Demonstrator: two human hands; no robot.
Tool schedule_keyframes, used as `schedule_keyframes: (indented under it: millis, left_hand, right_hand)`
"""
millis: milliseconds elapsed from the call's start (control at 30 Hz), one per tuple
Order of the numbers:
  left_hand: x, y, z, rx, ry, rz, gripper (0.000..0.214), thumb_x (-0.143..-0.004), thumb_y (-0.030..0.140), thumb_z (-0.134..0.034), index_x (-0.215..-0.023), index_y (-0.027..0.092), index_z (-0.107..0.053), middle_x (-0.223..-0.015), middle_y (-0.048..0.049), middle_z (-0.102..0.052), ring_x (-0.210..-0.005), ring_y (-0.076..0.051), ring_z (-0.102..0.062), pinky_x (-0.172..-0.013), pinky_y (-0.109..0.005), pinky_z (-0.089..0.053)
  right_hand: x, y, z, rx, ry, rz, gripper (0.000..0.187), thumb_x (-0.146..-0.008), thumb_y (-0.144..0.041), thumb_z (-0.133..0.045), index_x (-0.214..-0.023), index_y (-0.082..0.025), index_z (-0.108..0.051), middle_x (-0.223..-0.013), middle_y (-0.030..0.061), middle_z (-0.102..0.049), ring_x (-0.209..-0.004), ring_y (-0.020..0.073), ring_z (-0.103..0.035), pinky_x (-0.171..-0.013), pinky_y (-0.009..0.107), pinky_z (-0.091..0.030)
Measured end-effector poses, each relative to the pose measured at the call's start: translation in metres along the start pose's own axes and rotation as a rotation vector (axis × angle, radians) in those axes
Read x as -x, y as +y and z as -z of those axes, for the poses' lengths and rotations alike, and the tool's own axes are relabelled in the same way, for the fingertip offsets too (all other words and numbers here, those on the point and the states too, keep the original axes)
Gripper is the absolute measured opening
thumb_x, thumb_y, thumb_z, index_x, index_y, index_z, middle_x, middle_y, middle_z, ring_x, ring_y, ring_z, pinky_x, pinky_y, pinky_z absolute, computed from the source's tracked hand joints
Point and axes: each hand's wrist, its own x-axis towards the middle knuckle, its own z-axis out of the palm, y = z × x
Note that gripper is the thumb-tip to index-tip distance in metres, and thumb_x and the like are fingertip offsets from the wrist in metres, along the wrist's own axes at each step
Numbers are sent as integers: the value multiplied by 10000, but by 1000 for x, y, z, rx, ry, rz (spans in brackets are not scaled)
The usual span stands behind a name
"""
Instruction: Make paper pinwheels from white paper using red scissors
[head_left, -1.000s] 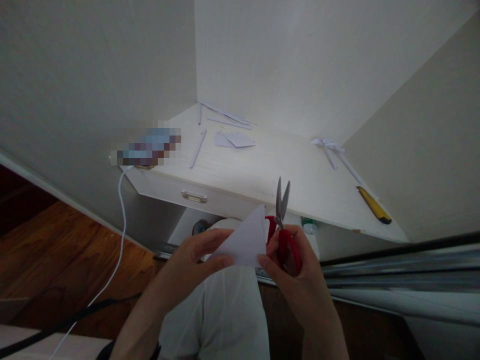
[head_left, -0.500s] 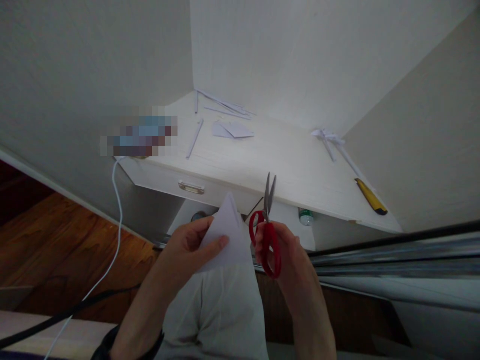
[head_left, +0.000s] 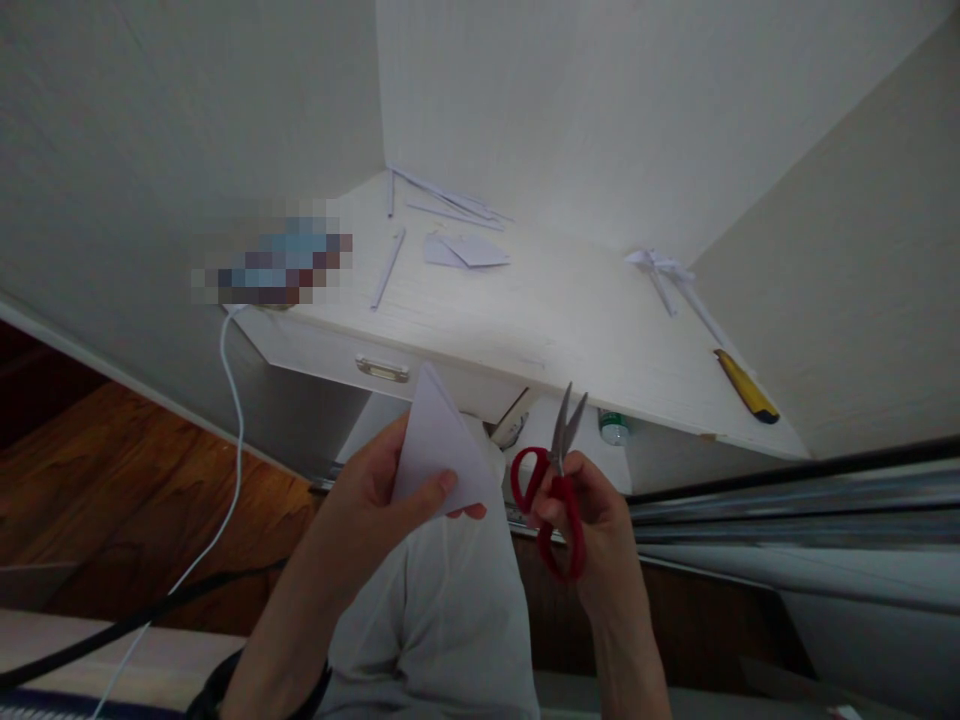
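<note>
Between the thumb and fingers of my left hand (head_left: 390, 490) is a folded white paper (head_left: 442, 450), roughly triangular, its point up and tilted left. My right hand (head_left: 596, 510) grips red-handled scissors (head_left: 566, 470) by the handles, with the blades pointing up and slightly apart. The scissors are to the right of the paper and do not touch it. Both hands are in front of the white desk (head_left: 555, 300), over my lap. Folded paper pieces (head_left: 476, 251) lie on the desk, beside a rolled paper stick (head_left: 388, 270).
More paper sticks (head_left: 450, 205) lie at the back of the desk. A bundle of paper strips (head_left: 660, 270) and a yellow-and-black utility knife (head_left: 746, 387) are on the right. A pixelated object (head_left: 277, 265) sits at the left, near a white cable (head_left: 238, 430). Under the desk stands a green-labelled bottle (head_left: 613, 428).
My right hand with the scissors has moved right and slightly down, away from the paper. In my left hand the paper has turned, its tip shifting left and up.
</note>
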Motion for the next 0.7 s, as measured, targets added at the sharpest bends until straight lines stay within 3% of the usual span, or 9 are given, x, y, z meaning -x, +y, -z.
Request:
schedule_keyframes:
  millis: [100,200,267,433,533,700]
  left_hand:
    - [3,2,-4,4,35,-5,161,-710,167,-737,-852,200,-670,-689,28,-748,-593,-143,-709,-547,-187,-548]
    - [5,3,-6,2,56,-1,117,-689,178,-754,-772,190,-673,-658,26,-740,-581,-134,-694,-535,-180,-533]
    - [5,3,-6,-1,65,7,112,-680,188,-761,-745,187,-670,-642,25,-735,-572,-130,-685,-542,-183,-531]
    - [4,3,-5,-20,112,29,141,-654,221,-773,-730,183,-660,-600,13,-723,-556,-151,-674,-543,-216,-531]
    - [3,3,-5,-44,158,43,143,-646,234,-771,-713,188,-653,-591,12,-717,-553,-154,-669,-536,-218,-527]
    - [4,3,-5,-24,137,26,144,-637,226,-780,-729,196,-674,-620,17,-729,-543,-148,-673,-528,-213,-531]
  right_hand:
    - [-2,-6,10,201,29,180,213,-661,-242,-812,-661,-212,-601,-685,-39,-531,-623,116,-496,-550,217,-398]
    - [-1,-11,15,321,44,244,162,-689,-203,-790,-723,-236,-636,-931,-5,-552,-728,134,-510,-598,235,-403]
    - [2,-11,15,316,29,209,159,-724,-224,-774,-767,-250,-623,-983,-2,-560,-747,140,-521,-626,243,-412]
    - [8,7,14,164,-27,21,200,-793,-338,-730,-828,-255,-551,-785,-25,-590,-697,150,-554,-656,256,-445]
    - [9,17,17,148,-42,-32,255,-756,-297,-771,-878,-251,-553,-828,-23,-633,-755,149,-599,-719,261,-468]
    - [5,15,14,68,-2,-29,382,-598,-197,-849,-844,-258,-564,-891,-29,-648,-770,147,-624,-666,242,-506]
